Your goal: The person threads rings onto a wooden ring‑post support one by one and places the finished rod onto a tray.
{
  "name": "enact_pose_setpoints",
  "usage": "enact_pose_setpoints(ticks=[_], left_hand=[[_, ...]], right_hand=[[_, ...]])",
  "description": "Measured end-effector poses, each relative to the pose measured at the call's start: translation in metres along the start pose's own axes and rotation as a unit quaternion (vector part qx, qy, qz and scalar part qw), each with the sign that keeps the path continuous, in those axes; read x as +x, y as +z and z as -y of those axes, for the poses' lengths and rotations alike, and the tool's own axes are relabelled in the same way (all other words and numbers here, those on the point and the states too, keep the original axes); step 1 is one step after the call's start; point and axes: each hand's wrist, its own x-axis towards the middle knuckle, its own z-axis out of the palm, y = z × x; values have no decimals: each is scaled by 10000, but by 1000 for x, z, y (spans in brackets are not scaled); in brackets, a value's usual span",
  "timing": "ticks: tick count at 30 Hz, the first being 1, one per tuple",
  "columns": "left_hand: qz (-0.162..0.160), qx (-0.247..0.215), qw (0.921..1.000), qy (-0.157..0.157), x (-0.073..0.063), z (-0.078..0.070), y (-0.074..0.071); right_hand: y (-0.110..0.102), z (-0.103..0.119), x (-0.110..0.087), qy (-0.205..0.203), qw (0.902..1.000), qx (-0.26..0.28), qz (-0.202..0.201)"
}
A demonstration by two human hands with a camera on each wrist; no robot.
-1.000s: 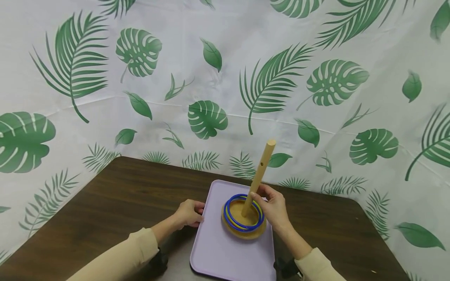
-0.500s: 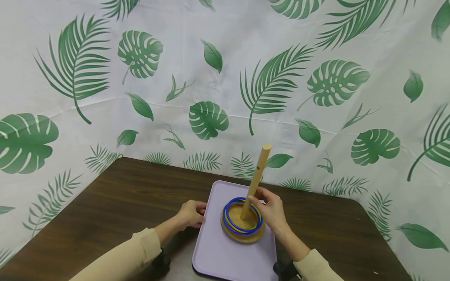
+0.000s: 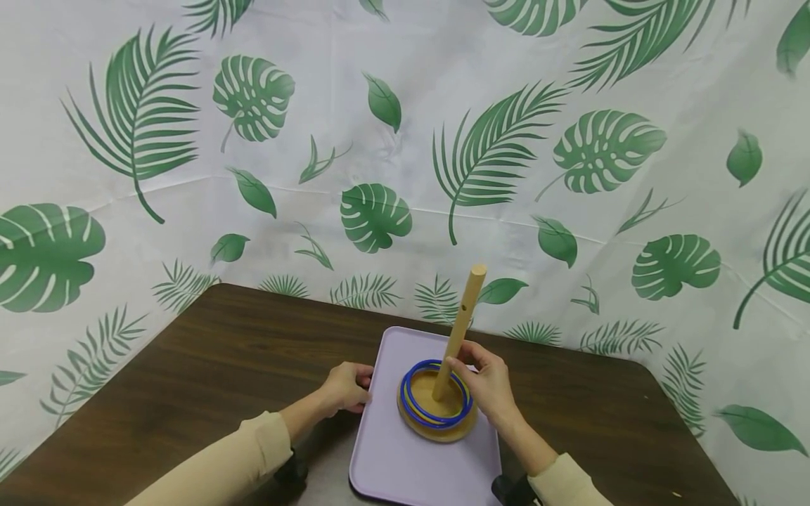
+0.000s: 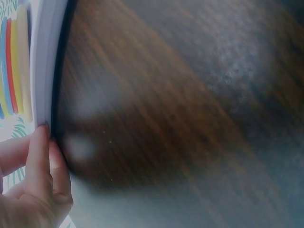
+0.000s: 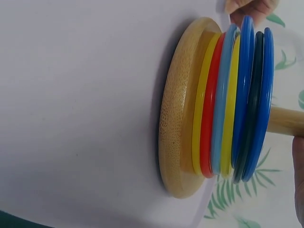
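Note:
A wooden ring stand (image 3: 469, 303) stands on a lilac tray (image 3: 405, 467), its round base (image 5: 173, 128) flat on the tray. Several rings are stacked around the peg: yellow, red and light blue ones low down, blue rings (image 5: 244, 90) and a dark green one above. My right hand (image 3: 492, 386) pinches the peg just over the stack; only its edge shows in the right wrist view. At the tray's left rim my left hand (image 3: 346, 387) pinches the edge, and in the left wrist view its fingers (image 4: 38, 166) meet the rim (image 4: 42, 80).
The tray lies on a dark wood-grain table (image 3: 266, 344). Behind the table hangs a white cloth (image 3: 285, 239) printed with green leaves. Small pale specks lie on the table at the right.
The ring stand, with my right hand on its peg, has shifted slightly towards me on the tray. My left hand stays at the tray's edge.

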Motion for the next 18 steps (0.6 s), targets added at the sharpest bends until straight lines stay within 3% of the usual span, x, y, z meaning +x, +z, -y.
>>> enact_pose_setpoints(ticks=[6,18], left_hand=[[-2,68,10000,-34,0,0,0],[87,138,9997,183,-1,1,-3]], right_hand=[[1,-2,0,-91,10000,23,-16],[3,-10,-1,-121,9998,118,-87]])
